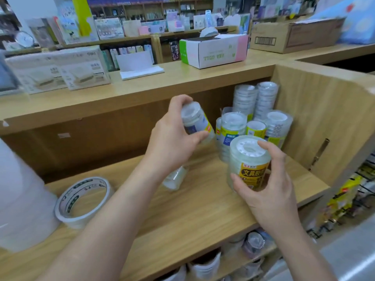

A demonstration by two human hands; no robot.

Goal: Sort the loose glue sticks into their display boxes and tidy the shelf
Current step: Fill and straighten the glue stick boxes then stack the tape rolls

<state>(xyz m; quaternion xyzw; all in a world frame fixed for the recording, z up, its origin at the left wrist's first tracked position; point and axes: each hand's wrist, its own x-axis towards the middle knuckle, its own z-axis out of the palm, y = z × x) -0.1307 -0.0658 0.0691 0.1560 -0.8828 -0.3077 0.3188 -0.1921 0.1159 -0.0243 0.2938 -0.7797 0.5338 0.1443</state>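
Note:
My left hand grips a shrink-wrapped stack of clear tape rolls with a blue and yellow label, held tilted above the wooden shelf. My right hand grips a wider stack of clear tape with a yellow label, upright near the shelf's right side. Behind them several more tape stacks stand in the shelf's back right corner. Another clear stack lies on its side under my left wrist. No glue sticks or display boxes are visible.
A large white tape roll lies at the shelf's left, beside a big translucent roll. A wooden side panel closes the shelf's right. On the counter above sit a white box and boxed goods. More tape fills the lower shelf.

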